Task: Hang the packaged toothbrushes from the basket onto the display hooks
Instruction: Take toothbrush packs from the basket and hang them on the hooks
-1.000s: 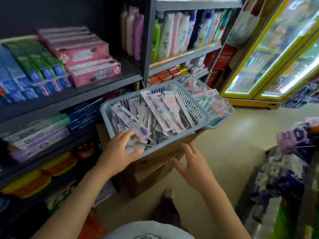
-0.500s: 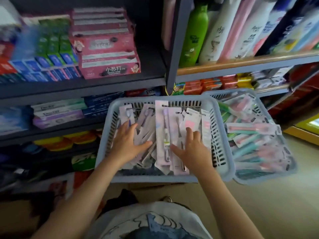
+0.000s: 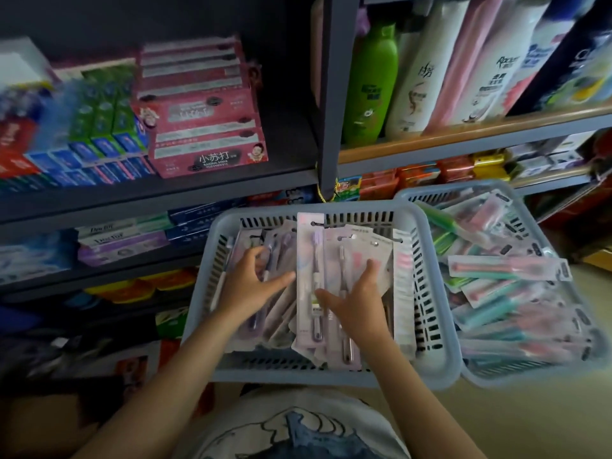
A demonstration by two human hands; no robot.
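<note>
A grey-blue slotted basket (image 3: 438,326) in front of me holds several packaged toothbrushes, mostly purple and pink cards lying lengthwise. My left hand (image 3: 250,288) rests on the left pile of packs (image 3: 281,313), fingertips bent down into them and thumb spread to the right. My right hand (image 3: 359,304) lies flat with its fingers spread on the middle packs, its thumb touching a long purple toothbrush pack (image 3: 309,256). Neither hand has a pack lifted. No display hooks show in view.
A second basket (image 3: 409,193) of green and pink toothbrush packs (image 3: 503,271) overlaps the first on the right. Dark shelves behind carry toothpaste boxes (image 3: 205,127) on the left and shampoo bottles (image 3: 371,84) on the right. Pale floor lies at the lower right.
My head swung down over the basket. My right hand moved from below the rim onto the packs, and my left hand went deeper in, its fingertips now bent.
</note>
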